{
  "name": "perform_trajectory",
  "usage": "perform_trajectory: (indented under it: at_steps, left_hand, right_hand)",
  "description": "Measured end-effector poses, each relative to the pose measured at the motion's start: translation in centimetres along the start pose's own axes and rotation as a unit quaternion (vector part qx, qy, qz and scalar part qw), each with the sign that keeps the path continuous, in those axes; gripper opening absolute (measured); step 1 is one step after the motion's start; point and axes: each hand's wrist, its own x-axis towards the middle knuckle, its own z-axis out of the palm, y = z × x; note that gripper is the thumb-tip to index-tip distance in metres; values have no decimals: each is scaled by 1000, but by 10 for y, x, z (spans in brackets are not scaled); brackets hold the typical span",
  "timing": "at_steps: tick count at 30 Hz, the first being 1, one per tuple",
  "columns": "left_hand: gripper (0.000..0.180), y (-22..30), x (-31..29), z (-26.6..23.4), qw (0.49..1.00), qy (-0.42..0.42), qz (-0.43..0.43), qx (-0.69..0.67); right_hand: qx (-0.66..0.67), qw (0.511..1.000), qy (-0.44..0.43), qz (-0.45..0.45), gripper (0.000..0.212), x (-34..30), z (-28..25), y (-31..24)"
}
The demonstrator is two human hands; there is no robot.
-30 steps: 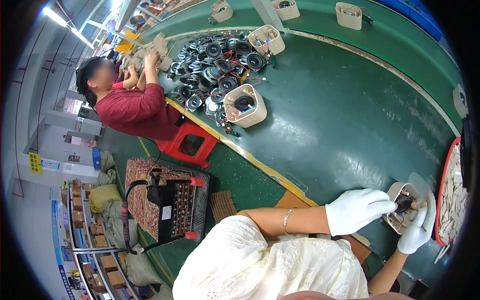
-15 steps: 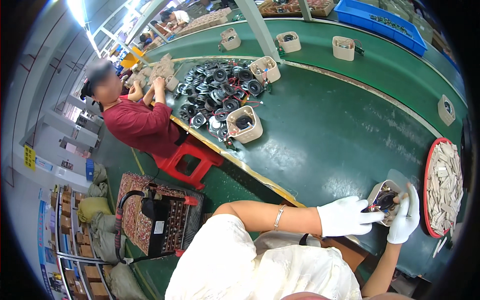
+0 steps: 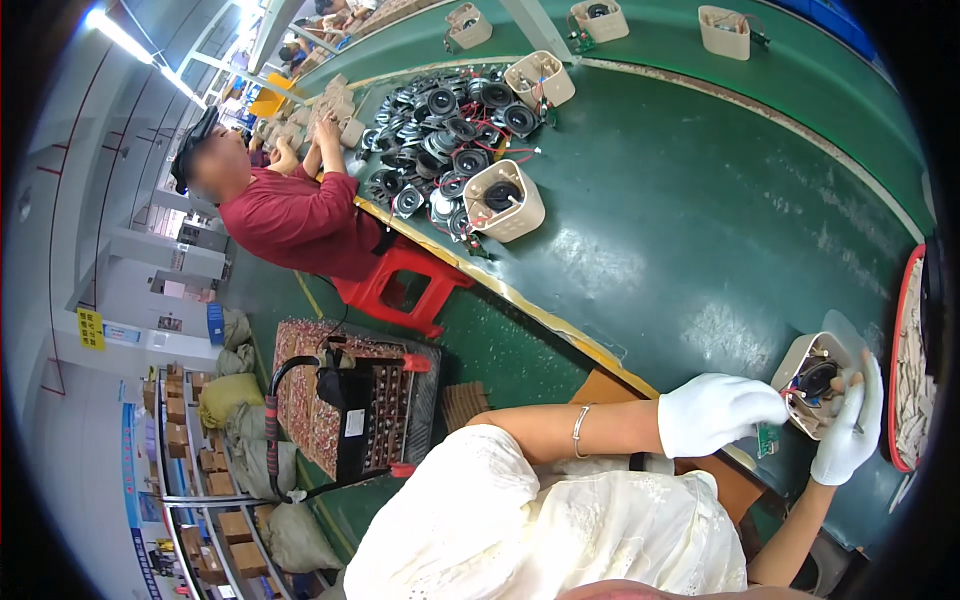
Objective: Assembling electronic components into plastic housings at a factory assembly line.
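A beige plastic speaker box (image 3: 806,352), open side up, stands near the table's right end. A round black speaker (image 3: 817,378) and thin wires lie inside it. My right hand (image 3: 848,430), in a white glove with bare fingertips, grips the box's right side, thumb reaching over the opening. At the box's left wall is my left hand (image 3: 715,412), also white-gloved, palm down with fingers drawn together by the red and dark wires. What its fingertips pinch is hidden. Just below them a small green circuit board (image 3: 768,438) hangs outside the box.
Right of my hands is a red-rimmed basket (image 3: 897,420) of beige strips. Loose speakers (image 3: 440,150) are heaped at the far left beside more boxes (image 3: 505,205). A conveyor (image 3: 660,50) carries boxes behind. A co-worker (image 3: 300,220) sits on a red stool (image 3: 400,285) at left.
My left hand has drawn back from inside the box to its left wall, and the green board now shows beneath it. My right hand stays on the box. The view has shifted.
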Motion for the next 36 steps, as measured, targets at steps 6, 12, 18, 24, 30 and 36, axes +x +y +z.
perform_trajectory:
  at_steps: [6,12,18,24,30,36]
  left_hand:
    - [29,-6,6,-4,991,-62,-99,-59]
    - [27,-11,4,-4,996,-41,-26,-77]
    - [26,-7,6,-3,994,-48,-7,-100]
    - [31,2,3,-4,972,-7,-166,-166]
    - [43,48,11,-111,949,169,-100,245]
    - [42,67,-20,-378,826,551,-43,109]
  right_hand:
    - [-25,999,45,-14,34,-4,5,-6]
    - [-47,997,52,-44,35,-6,5,1]
    - [-23,995,94,-38,35,-6,13,-10]
    - [-31,995,3,-100,36,-6,8,-1]
    - [-25,992,-17,-121,34,-2,10,-1]
    - [16,995,-1,-103,36,-2,16,-18]
